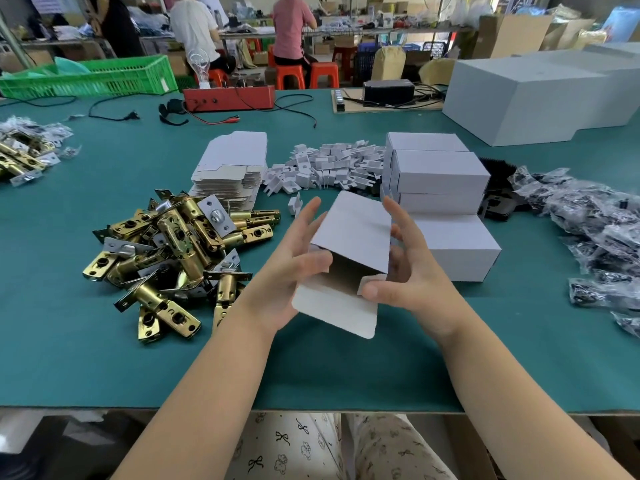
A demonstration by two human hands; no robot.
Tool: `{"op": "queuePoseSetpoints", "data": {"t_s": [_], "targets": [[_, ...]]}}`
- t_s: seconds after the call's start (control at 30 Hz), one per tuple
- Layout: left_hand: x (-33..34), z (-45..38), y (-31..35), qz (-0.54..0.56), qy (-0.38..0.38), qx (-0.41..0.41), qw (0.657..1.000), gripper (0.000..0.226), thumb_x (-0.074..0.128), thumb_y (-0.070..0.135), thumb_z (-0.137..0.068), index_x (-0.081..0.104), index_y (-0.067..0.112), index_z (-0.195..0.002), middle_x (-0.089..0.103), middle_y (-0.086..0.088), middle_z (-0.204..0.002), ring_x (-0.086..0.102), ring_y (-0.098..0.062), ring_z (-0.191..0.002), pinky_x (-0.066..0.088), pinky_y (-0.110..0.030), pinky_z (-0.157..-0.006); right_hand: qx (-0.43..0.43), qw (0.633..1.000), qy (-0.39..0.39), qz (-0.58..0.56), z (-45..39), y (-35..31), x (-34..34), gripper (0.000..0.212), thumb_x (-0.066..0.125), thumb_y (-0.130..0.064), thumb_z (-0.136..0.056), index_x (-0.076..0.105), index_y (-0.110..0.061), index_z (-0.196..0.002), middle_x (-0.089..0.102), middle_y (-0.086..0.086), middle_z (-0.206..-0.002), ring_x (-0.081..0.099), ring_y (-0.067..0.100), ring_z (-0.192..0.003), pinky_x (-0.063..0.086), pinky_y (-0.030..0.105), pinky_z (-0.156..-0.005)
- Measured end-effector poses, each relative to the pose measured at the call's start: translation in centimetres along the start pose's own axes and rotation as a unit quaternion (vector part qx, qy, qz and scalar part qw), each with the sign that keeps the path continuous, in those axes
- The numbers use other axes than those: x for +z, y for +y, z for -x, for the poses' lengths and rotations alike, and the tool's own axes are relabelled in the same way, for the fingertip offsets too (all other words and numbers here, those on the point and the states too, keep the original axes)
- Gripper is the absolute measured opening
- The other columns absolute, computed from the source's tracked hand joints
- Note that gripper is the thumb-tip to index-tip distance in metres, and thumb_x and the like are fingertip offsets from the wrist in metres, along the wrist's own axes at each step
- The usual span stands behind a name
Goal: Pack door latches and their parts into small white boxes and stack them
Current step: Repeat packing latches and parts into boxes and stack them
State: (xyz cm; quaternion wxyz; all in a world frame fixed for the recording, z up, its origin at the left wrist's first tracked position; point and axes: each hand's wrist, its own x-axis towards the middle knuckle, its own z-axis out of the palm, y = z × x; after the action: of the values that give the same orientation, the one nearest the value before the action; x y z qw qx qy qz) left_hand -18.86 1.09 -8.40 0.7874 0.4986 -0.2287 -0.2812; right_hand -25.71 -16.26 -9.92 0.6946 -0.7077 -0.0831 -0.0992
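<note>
Both hands hold one small white box [349, 258] above the green table [311, 368]: left hand [294, 268] cradles its side, right hand [401, 275] pinches an end flap, mouth open and apparently empty. Packed boxes [443, 202] stand stacked just beyond (several done). Loose latches [173, 251], flat blanks [232, 168], white inserts [325, 168] and bagged parts [595, 237] remain; much work left.
</note>
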Motion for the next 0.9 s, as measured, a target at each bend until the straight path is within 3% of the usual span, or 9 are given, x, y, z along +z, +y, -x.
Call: {"op": "queuePoseSetpoints", "data": {"t_s": [0.07,0.13,0.23,0.3,0.37,0.5,0.67,0.77,0.9], "targets": [[-0.1,-0.3,-0.1,0.047,0.011,-0.023,0.999,0.124,0.095,0.049,-0.037,0.039,0.026,-0.144,0.062,-0.005,-0.131,0.064,-0.024,-0.111,0.055,-0.040,-0.086,-0.027,0.996,0.080,0.025,0.0,0.1,0.5,0.096,0.083,-0.039,-0.043,0.039,-0.053,-0.126,0.039,0.006,-0.141,0.049,0.019,-0.124,0.041,0.039,-0.106],[-0.4,-0.4,-0.3,0.109,-0.015,-0.044,0.993,0.099,0.088,0.056,-0.050,0.053,0.023,-0.137,0.065,-0.007,-0.127,0.064,-0.026,-0.112,0.049,-0.045,-0.094,-0.075,0.980,0.168,0.081,0.0,0.1,0.8,0.092,0.082,-0.045,-0.044,0.039,-0.047,-0.125,0.034,0.004,-0.138,0.045,0.013,-0.125,0.039,0.029,-0.107],[-0.8,-0.3,-0.1,0.180,-0.120,-0.044,0.975,0.053,0.074,0.039,-0.074,0.067,0.024,-0.124,0.067,-0.005,-0.122,0.067,-0.025,-0.105,0.058,-0.039,-0.082,-0.124,0.948,0.268,0.122,-0.1,0.4,1.1,0.083,0.082,-0.048,-0.047,0.039,-0.044,-0.118,0.027,0.006,-0.136,0.042,0.015,-0.125,0.039,0.028,-0.107],[-0.9,-0.3,-0.2,0.199,-0.158,-0.035,0.967,0.056,0.069,0.017,-0.072,0.064,0.024,-0.128,0.065,-0.007,-0.122,0.066,-0.029,-0.102,0.060,-0.039,-0.074,-0.122,0.938,0.300,0.123,-0.2,0.5,1.1,0.078,0.082,-0.049,-0.046,0.039,-0.046,-0.111,0.026,0.006,-0.136,0.042,0.017,-0.124,0.040,0.028,-0.105],[-0.9,-0.6,-0.6,0.173,-0.119,-0.018,0.978,0.059,0.061,0.002,-0.068,0.067,0.026,-0.122,0.067,-0.007,-0.115,0.069,-0.028,-0.094,0.061,-0.036,-0.067,-0.114,0.936,0.306,0.132,-0.3,0.6,1.0,0.076,0.081,-0.052,-0.046,0.039,-0.048,-0.108,0.026,0.005,-0.136,0.041,0.018,-0.125,0.040,0.025,-0.105],[-0.6,-0.7,-0.8,0.080,-0.047,0.005,0.996,0.044,0.057,0.001,-0.076,0.071,0.031,-0.106,0.071,-0.010,-0.102,0.072,-0.031,-0.079,0.059,-0.031,-0.055,-0.105,0.931,0.320,0.137,-0.4,0.7,0.7,0.074,0.081,-0.057,-0.046,0.039,-0.049,-0.106,0.026,0.002,-0.135,0.040,0.016,-0.127,0.040,0.028,-0.106],[-0.3,-0.4,-1.8,-0.238,0.043,0.107,0.964,0.030,0.059,0.035,-0.070,0.066,0.040,-0.099,0.067,0.009,-0.093,0.066,-0.018,-0.081,0.055,-0.031,-0.058,-0.111,0.927,0.319,0.166,-0.3,0.7,0.5,0.075,0.081,-0.057,-0.048,0.037,-0.047,-0.108,0.026,-0.007,-0.130,0.037,0.003,-0.121,0.037,0.014,-0.099],[-0.3,-0.7,-1.4,-0.184,0.073,0.119,0.973,0.026,0.048,0.031,-0.071,0.072,0.030,-0.081,0.067,0.004,-0.085,0.062,-0.013,-0.075,0.052,-0.026,-0.055,-0.128,0.931,0.293,0.176,-0.3,1.1,0.8,0.079,0.086,-0.042,-0.050,0.038,-0.036,-0.112,0.023,-0.007,-0.129,0.035,0.000,-0.121,0.034,0.003,-0.094],[-0.8,-0.8,-1.3,-0.123,0.068,0.098,0.985,0.047,0.033,0.018,-0.074,0.077,0.022,-0.089,0.073,-0.003,-0.098,0.066,-0.021,-0.090,0.056,-0.034,-0.066,-0.115,0.935,0.277,0.191,-0.6,1.5,0.8,0.087,0.087,-0.043,-0.047,0.037,-0.030,-0.117,0.021,-0.010,-0.130,0.037,0.005,-0.124,0.034,0.008,-0.101]]}}
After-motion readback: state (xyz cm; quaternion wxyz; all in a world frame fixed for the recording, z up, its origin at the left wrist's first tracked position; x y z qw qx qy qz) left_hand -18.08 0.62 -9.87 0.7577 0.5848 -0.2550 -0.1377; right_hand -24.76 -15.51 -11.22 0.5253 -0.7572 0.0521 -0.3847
